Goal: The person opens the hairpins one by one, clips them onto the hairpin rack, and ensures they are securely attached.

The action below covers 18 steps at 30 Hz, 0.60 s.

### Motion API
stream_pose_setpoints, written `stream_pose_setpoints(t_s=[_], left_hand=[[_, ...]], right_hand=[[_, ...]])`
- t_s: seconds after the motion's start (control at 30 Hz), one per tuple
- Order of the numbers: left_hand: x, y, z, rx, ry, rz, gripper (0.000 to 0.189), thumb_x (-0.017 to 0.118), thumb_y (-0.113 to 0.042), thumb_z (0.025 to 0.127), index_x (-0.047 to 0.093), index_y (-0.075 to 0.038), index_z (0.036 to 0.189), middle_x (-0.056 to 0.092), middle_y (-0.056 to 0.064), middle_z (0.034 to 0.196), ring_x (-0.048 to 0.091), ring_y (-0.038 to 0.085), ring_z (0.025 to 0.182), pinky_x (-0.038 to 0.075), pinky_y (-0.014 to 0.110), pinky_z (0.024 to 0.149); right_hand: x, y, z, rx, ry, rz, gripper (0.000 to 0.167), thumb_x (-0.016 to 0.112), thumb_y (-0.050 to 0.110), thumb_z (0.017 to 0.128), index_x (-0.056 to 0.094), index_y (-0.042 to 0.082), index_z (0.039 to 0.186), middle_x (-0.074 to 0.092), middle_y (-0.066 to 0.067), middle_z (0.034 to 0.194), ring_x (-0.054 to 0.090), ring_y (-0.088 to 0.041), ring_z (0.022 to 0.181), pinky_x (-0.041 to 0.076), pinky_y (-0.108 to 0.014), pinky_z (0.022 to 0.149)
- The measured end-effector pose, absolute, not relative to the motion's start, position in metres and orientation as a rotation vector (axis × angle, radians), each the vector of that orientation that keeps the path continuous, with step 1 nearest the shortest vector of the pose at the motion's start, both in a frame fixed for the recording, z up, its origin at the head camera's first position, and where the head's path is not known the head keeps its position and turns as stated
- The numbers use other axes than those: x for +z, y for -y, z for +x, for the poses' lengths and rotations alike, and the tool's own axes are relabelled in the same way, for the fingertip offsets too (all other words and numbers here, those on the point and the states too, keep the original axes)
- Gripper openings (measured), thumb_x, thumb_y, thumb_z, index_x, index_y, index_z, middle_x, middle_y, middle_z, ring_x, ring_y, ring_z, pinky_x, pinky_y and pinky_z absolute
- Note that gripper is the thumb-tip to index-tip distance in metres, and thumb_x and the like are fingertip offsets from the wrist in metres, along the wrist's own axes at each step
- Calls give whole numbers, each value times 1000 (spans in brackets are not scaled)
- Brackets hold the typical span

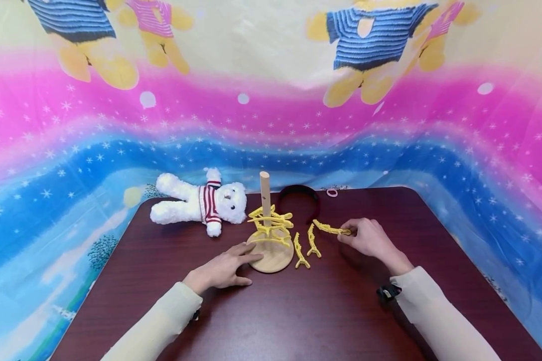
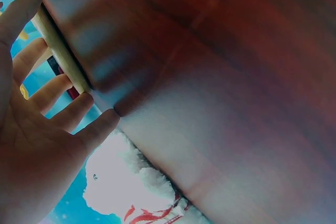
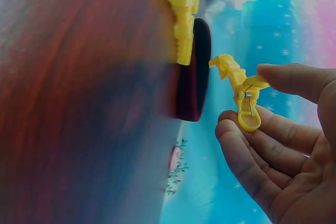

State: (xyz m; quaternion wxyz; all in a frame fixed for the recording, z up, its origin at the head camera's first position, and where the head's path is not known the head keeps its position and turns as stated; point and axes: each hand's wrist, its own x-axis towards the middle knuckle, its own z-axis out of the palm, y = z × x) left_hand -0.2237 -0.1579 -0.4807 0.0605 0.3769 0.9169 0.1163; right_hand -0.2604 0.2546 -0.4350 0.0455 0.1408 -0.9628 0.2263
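In the head view my left hand [image 1: 220, 268] rests at the left edge of a round wooden base [image 1: 273, 263], fingers spread and fairly straight. From that base rises an upright wooden post [image 1: 265, 189], with several yellow hair clips [image 1: 271, 231] gathered around its lower part. My right hand [image 1: 371, 239] pinches another yellow hair clip [image 3: 237, 82] by its handle end, thumb on one side and fingertips on the other. Its spring shows in the right wrist view, and its toothed end points away from the hand. Two loose yellow clips [image 1: 299, 250] [image 1: 313, 241] lie right of the base.
A white teddy bear [image 1: 211, 203] in a striped sweater lies at the back left of the dark brown table [image 1: 298, 316]. Behind the clips is a dark red headband [image 1: 299, 188], with a small pink ring [image 1: 331, 192] at the back edge. Printed cloth hangs around the table.
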Motion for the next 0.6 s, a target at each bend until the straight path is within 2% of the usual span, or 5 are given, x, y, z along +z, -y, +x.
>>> stream_pose_setpoints(t_s=[0.27,0.6], left_hand=[[-481,159,-223,350,-2777,1134,69,75,-41,88,48,-25,150,32,15,162,31,36,150,36,49,117],[-480,159,-223,359,-2769,1130,69,75,-40,88,48,-23,150,31,15,162,30,36,150,36,50,117]], right_hand=[[-418,-245,-257,727,2848,500,24,78,32,86,77,16,104,75,3,85,62,-8,70,50,-29,65],[-389,-226,-249,750,2792,615,25,76,30,89,77,14,108,76,4,86,67,-8,74,52,-26,65]])
